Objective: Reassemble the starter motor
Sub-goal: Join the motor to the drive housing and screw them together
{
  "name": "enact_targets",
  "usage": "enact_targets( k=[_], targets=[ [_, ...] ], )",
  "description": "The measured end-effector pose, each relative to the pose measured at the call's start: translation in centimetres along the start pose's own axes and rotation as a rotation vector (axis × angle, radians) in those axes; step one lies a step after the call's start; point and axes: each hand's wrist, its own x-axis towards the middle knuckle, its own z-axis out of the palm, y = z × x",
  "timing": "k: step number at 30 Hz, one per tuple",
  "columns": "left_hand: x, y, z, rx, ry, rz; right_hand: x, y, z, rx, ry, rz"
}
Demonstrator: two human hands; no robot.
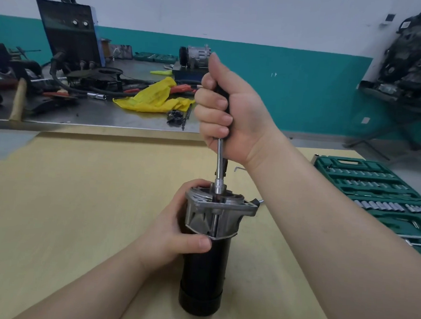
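Two hands: both gripping.
Left hand [174, 229]: steadies the starter motor [205, 253], upright on the wooden table [77, 200].
Right hand [229, 110]: fists the socket driver [219, 165], vertical over a housing bolt, apparently for tightening.

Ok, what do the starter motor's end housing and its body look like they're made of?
The end housing looks like cast aluminium: bare, dull silver-grey, with ribs and a flange. The body below is a smooth black cylinder with a soft sheen, probably painted steel, though the look alone cannot settle that. The left hand holds the motor where the two parts meet.
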Motion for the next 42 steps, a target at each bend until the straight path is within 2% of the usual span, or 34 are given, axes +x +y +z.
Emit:
enact_targets(
  k=[6,11,15,20,26,30,34,42],
  targets=[
    [0.0,0.1,0.4,0.000,0.011,-0.008,-0.3,-0.7,0.6,-0.182,0.371,-0.117],
    [-0.1,-0.2,1.3,0.077,0.116,-0.001,-0.5,-1.1,0.3,-0.274,0.506,-0.118],
    [0.0,-0.1,1.5,0.120,0.126,0.030,-0.9,-1.3,-0.4,-0.247,0.457,-0.097],
    [-0.4,-0.1,1.6,0.095,0.118,0.065,-2.3,-0.5,-0.9,-0.285,0.351,-0.195],
    [-0.3,-0.2,1.4,0.146,0.313,0.149,-4.7,0.8,-0.9,-0.533,0.345,-0.385],
    [0.2,-0.1,-0.2,0.349,0.437,0.266,-5.3,0.3,0.5,-0.573,0.192,-0.435],
    [0.6,-0.5,-1.3,0.376,0.467,0.339,-5.4,0.8,1.2,-0.626,0.091,-0.474],
    [0.6,-0.8,-1.5,0.417,0.441,0.393,-6.1,1.5,0.4,-0.527,0.138,-0.582]
  ],
)
